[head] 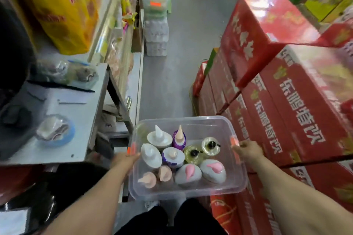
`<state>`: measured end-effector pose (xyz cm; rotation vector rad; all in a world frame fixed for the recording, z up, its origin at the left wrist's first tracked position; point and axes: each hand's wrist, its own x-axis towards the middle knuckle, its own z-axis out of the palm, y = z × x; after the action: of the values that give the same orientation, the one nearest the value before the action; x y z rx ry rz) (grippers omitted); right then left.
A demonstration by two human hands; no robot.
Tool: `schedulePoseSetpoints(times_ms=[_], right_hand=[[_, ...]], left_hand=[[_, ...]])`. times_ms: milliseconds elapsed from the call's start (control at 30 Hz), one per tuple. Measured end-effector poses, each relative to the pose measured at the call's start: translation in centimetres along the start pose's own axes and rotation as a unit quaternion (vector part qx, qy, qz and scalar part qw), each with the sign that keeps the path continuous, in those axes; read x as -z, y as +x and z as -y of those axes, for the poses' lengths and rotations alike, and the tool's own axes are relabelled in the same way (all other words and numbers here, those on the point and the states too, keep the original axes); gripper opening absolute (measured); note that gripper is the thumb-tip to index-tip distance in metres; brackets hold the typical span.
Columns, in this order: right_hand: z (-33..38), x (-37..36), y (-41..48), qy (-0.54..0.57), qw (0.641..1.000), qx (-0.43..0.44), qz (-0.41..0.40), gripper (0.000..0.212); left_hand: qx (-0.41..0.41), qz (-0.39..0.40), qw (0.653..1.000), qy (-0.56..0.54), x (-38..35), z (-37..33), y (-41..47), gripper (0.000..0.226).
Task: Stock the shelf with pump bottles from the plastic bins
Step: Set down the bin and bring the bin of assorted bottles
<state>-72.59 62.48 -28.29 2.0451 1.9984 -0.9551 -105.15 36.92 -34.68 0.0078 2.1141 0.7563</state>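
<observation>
Plastic bin [191,120] of pump bottles [172,155]; outstretched left hand [124,159], right hand [248,149] tight round handles [234,141]

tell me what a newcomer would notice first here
First is the clear plastic bin at centre bottom, packed with upright pump bottles with white, peach, pink and black heads. The left hand and right hand hold it at its sides. A wall of glossy red cartons rises on the right, and a big yellow plastic bag sits upper left.

Both my forearms reach forward, angled slightly inward. My left hand [125,159] grips the bin [183,119] at its left edge, my right hand [248,149] at its right edge.
</observation>
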Motion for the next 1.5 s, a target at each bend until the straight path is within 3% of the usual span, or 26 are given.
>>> schedulePoseSetpoints(times_ms=[267,467,600,833,1000,1267,1500], right_hand=[[6.9,2.5,9.4,0.024,1.0,0.005,0.008,0.025],[12.2,3.7,19.7,0.006,1.0,0.01,0.022,0.037],[15.7,4.8,26.0,0.022,0.998,0.024,0.054,0.024],[23.7,7.0,34.7,0.07,0.995,0.038,0.061,0.037],[31.0,8.4,41.9,0.045,0.996,0.055,0.062,0.03],[43.2,11.8,54.1,0.001,0.999,0.027,0.032,0.043],[50.9,17.1,66.4,0.051,0.999,-0.012,0.013,0.045]], left_hand=[[-0.013,-0.018,1.0,0.001,-0.3,-9.8,6.7,0.034],[0.026,-0.032,0.999,-0.019,-1.9,-16.1,12.3,0.033],[0.036,-0.076,0.996,0.022,-2.7,-22.6,15.7,0.045],[0.035,-0.102,0.991,0.083,-1.0,-33.3,21.3,0.055],[0.042,-0.126,0.991,0.026,0.4,-41.2,27.3,0.047],[0.036,-0.095,0.994,0.032,1.0,-56.7,39.5,0.059],[-0.025,-0.073,0.994,0.073,-0.5,-73.7,47.7,0.069]])
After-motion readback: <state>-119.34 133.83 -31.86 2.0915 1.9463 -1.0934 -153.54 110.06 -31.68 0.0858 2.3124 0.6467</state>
